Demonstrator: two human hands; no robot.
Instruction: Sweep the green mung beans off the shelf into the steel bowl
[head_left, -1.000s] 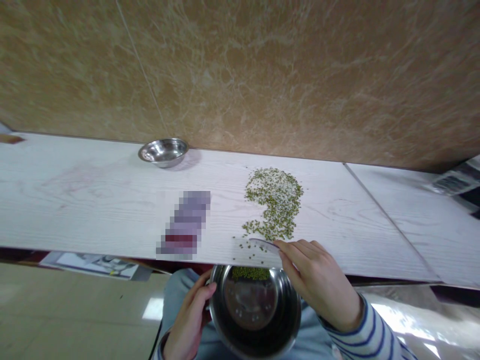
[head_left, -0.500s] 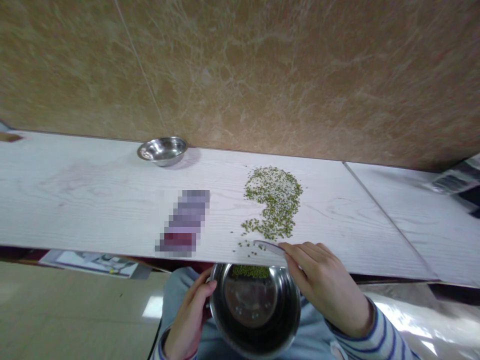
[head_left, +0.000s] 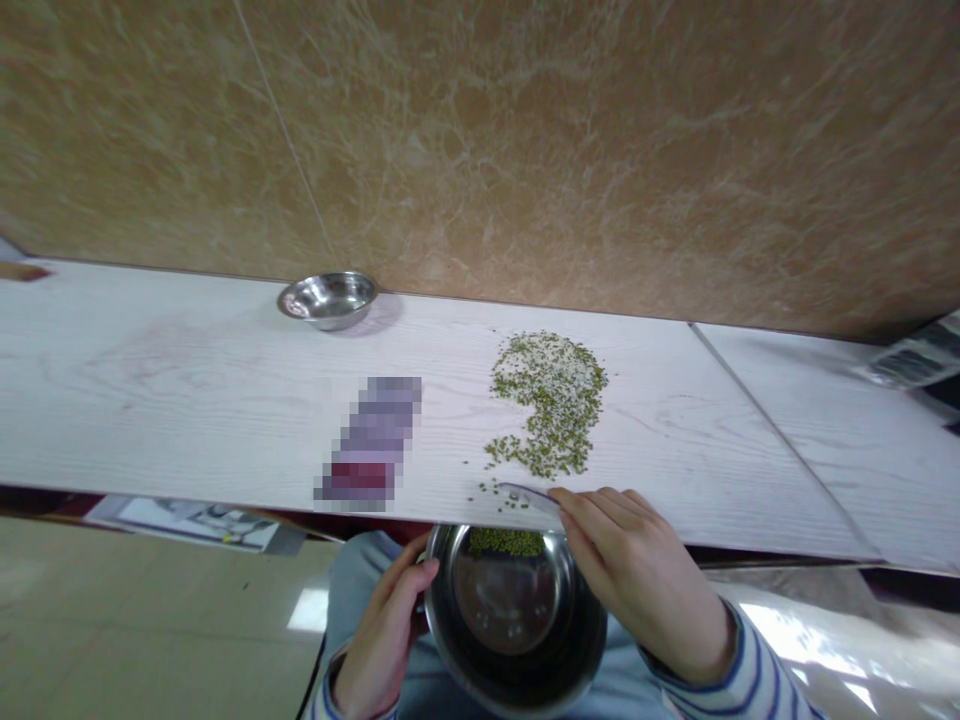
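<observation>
In the head view, my left hand (head_left: 390, 620) grips the left rim of a deep stainless steel bowl (head_left: 517, 680) held on my lap against the table's front edge. Green mung beans (head_left: 506, 541) lie along the far side inside it. My right hand (head_left: 637, 555) pinches a thin, pale, slightly curved strip (head_left: 529, 495), whose exact kind I cannot make out. The strip's far end is low over the tabletop, among a few loose beans near the edge. Beyond it, a larger patch of mung beans (head_left: 559, 430) is spread in a hooked shape on the table.
A small, shallow steel bowl (head_left: 328, 300) stands at the back of the white wood-grain table (head_left: 187, 400), near the marbled wall. A blurred-out flat purplish item (head_left: 371, 440) lies left of the beans. A clear plastic package (head_left: 915, 350) sits at far right.
My right hand and the strip have shifted slightly left along the table's edge. The left hand keeps its hold on the bowl, and the bean patch looks the same.
</observation>
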